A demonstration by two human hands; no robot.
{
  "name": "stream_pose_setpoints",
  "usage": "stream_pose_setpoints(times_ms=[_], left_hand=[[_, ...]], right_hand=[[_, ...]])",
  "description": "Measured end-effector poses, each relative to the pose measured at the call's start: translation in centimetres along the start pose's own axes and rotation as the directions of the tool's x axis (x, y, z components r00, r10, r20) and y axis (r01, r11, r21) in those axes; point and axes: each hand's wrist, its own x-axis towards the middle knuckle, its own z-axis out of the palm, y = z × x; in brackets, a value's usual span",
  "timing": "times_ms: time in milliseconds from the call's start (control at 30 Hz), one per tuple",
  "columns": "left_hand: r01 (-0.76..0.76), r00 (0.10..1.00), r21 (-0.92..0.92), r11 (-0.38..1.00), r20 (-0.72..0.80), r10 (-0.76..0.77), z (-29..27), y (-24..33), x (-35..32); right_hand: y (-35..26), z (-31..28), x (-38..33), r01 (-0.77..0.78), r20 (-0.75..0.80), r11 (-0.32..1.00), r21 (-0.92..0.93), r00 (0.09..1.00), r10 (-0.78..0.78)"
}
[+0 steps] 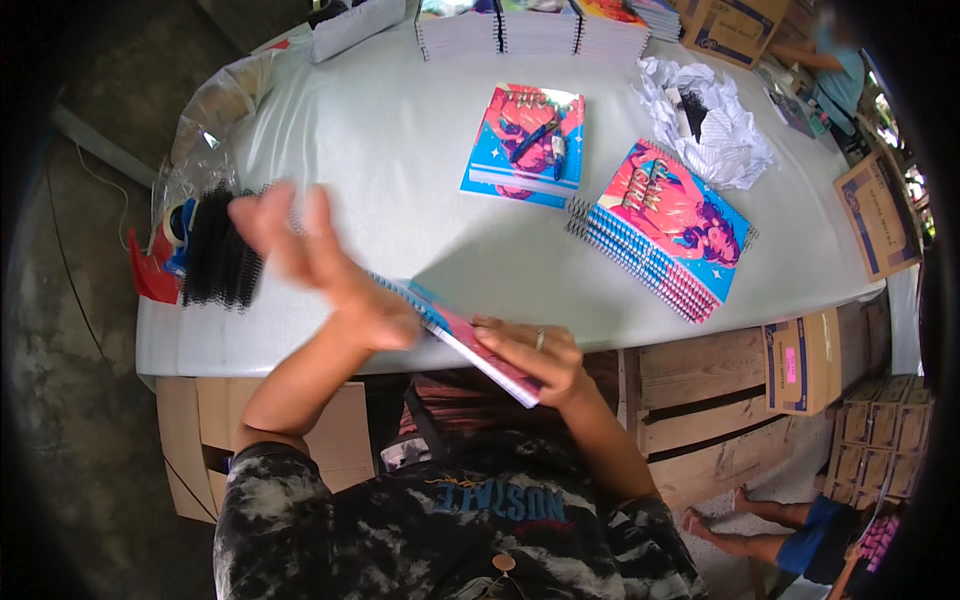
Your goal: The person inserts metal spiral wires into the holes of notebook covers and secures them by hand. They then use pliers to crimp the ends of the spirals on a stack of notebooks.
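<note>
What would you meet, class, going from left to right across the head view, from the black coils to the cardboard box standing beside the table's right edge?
black spiral binding coils → left hand → held notebook → right hand → stack of spiral notebooks → cardboard box

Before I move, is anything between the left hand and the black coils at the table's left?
Nothing visible. The blurred left hand overlaps the coils in view; I can't tell whether they touch. The right hand holds a notebook, farther right.

Left fingers (322, 232) blurred, far notebook stacks (540, 33) cut off above
</note>
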Motion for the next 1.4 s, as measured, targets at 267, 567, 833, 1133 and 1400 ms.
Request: stream_pose_setpoints(times_ms=[267, 567, 833, 1133, 1400], left_hand=[[-0.282, 0.946, 0.009, 0.959, 0.169, 0.277, -1.6, 6.0, 2.3], [-0.195, 0.978, 0.072, 0.978, -0.055, 0.199, -1.0, 3.5, 8.8], [-0.388, 0.922, -0.117, 0.914, -0.042, 0.385, 0.5, 5.2, 7.3], [-0.353, 0.936, 0.071, 0.933, 0.004, 0.353, 0.6, 4.9, 5.8], [-0.39, 0.894, -0.151, 0.908, 0.173, 0.413, 1.7, 7.3, 1.6]], right_hand=[[0.4, 0.3, -0.8, -0.053, -0.073, 0.999, 0.003, 0.996, 0.053], [0.7, -0.3, -0.5, -0.027, -0.088, 0.999, -0.038, 0.996, 0.024], [1.3, 0.4, -0.9, -0.052, -0.118, 0.997, -0.062, 0.992, 0.044], [0.5, 0.3, -1.0, -0.138, -0.146, 0.989, -0.05, 0.981, 0.129], [0.5, 0.5, -0.3, -0.175, -0.224, 0.984, 0.036, 0.958, 0.179]])
